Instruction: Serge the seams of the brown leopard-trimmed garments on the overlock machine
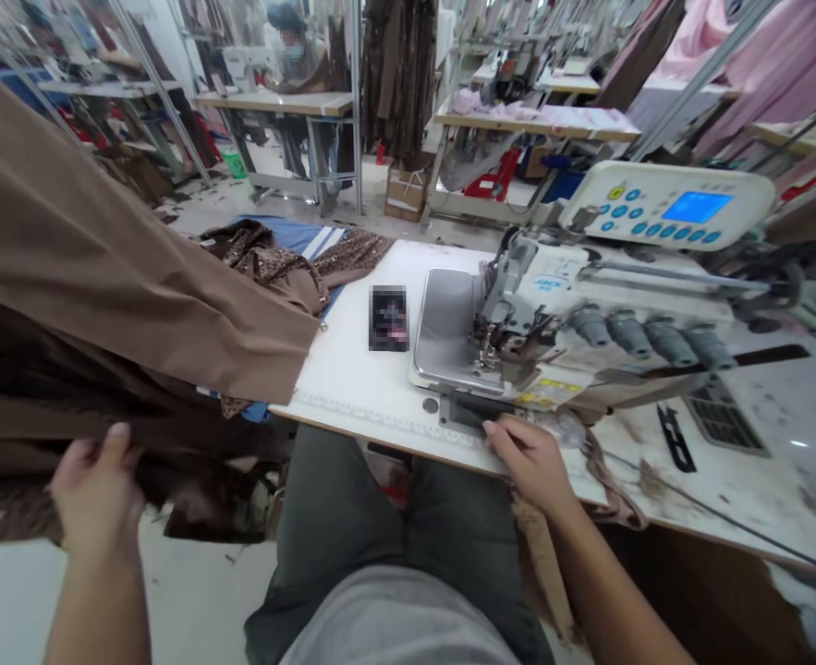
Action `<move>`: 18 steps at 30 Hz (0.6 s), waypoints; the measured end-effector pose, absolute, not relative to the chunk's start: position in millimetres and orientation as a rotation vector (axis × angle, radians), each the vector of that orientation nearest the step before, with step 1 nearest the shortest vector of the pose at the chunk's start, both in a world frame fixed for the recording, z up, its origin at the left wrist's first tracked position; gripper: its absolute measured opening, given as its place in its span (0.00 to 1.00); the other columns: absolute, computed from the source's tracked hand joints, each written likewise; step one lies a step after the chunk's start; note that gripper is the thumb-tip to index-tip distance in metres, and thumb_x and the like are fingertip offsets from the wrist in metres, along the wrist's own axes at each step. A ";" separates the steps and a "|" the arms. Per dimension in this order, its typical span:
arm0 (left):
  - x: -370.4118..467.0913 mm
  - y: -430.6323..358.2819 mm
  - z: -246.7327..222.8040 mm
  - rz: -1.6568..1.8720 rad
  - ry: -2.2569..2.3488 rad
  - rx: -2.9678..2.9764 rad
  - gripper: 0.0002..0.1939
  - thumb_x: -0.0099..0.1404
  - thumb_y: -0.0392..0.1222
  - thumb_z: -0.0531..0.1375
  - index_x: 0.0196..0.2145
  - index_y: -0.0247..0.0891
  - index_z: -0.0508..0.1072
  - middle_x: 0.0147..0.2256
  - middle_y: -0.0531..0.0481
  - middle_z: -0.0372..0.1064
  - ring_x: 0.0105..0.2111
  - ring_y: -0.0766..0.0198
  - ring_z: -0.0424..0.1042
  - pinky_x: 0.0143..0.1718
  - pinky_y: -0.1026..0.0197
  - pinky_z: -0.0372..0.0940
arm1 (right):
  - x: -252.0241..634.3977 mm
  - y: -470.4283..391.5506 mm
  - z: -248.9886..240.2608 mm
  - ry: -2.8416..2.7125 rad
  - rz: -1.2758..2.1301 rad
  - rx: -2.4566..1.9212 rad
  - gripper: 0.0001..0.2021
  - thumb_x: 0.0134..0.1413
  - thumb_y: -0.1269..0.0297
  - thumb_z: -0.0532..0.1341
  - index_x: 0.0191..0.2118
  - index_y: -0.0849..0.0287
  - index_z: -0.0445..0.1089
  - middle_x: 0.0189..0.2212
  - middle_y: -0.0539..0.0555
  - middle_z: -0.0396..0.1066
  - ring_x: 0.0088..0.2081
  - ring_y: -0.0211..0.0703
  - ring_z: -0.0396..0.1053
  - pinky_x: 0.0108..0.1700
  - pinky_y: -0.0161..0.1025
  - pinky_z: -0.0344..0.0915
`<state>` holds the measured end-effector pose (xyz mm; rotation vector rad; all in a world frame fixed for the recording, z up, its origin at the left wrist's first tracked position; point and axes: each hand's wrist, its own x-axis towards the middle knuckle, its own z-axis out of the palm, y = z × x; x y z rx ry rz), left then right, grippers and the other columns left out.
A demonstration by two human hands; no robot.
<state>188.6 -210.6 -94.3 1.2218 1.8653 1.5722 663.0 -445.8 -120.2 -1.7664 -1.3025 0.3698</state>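
At the lower left, my left hand (99, 485) is closed with its thumb up on a fold of dark brown fabric (26, 425). My right hand (529, 457) rests at the table's front edge with fingers curled; what they hold, if anything, is hidden. Just beyond it stands a white overlock sewing machine (546, 286) with a metal plate (449, 323) and a lit control panel (677, 205). A large brown cloth (144, 268) slopes down from the upper left onto the table's left end. A small dark item (389, 319), blurred out, lies left of the machine.
A printed ruler strip (372, 420) runs along the front of the white table (352, 369). Leopard-print fabric (345, 254) lies at its far left. Black tweezers (675, 439) lie at right by a cable. A co-worker (297, 55) sits at another table behind.
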 end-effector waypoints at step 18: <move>165.4 -285.1 -113.4 1.475 1.900 1.172 0.16 0.45 0.46 0.76 0.26 0.39 0.75 0.28 0.55 0.69 0.30 0.65 0.67 0.32 0.62 0.64 | 667.0 -456.2 -136.4 -1.214 0.305 -1.881 0.19 0.67 0.49 0.64 0.28 0.55 0.75 0.23 0.51 0.71 0.25 0.44 0.66 0.29 0.40 0.60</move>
